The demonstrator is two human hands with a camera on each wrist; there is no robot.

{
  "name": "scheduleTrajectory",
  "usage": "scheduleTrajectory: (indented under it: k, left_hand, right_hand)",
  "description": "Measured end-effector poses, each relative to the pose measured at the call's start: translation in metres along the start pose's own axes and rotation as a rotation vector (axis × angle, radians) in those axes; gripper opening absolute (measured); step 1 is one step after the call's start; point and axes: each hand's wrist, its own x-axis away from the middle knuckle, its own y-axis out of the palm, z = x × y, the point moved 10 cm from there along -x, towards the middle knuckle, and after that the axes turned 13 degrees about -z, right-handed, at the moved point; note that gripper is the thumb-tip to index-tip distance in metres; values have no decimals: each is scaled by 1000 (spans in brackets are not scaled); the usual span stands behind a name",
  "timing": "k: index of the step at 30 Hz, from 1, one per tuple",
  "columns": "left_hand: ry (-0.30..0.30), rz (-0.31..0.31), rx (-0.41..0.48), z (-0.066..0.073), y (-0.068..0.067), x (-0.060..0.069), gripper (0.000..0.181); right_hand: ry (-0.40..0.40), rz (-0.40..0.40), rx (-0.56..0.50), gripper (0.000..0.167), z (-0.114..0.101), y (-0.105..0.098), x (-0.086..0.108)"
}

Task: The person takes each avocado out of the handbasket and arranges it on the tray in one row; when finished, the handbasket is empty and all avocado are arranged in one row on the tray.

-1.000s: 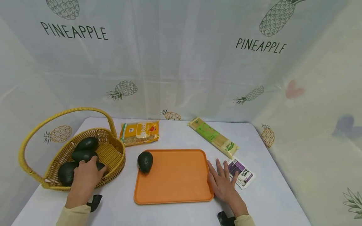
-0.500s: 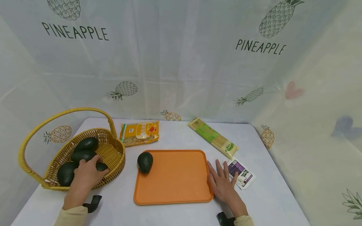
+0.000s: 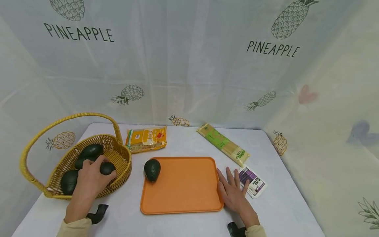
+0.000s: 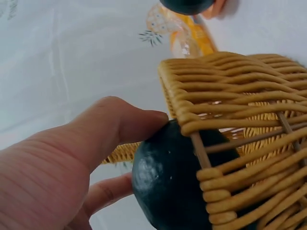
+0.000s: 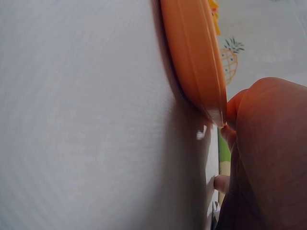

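Note:
In the head view the left hand (image 3: 91, 179) reaches over the near side of the yellow wicker basket (image 3: 119, 158) and grips a dark green avocado (image 3: 107, 168) between thumb and fingers. The left wrist view shows the thumb on this avocado (image 4: 165, 177), partly hidden behind the basket's weave (image 4: 230, 86). Other avocados (image 3: 69, 182) lie in the basket left of and behind the hand. One avocado (image 3: 152, 170) sits at the left edge of the orange tray (image 3: 183, 184). The right hand (image 3: 235, 196), fingers spread, touches the tray's right edge.
An orange-yellow food packet (image 3: 146, 140) lies behind the tray, beside the basket. A long green and yellow packet (image 3: 223, 144) lies at the back right, with a purple and white packet (image 3: 251, 182) beside the right hand. The basket's tall handle (image 3: 74, 116) arches up.
The left hand has shifted slightly up and right; the avocado in its grip has moved up and right and shows more. The right hand and the tray have stayed put.

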Motion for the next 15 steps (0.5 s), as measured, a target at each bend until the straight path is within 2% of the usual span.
scheduleTrajectory:
  k: [7,15]
  left_hand:
    - [17,42,32,11,-2,7,58]
    - [89,176,68,25,-8,17,51]
  right_hand:
    - [-2,0,1,59,0,-1,0]
    - [-5,4,-8,58,0,0,-1]
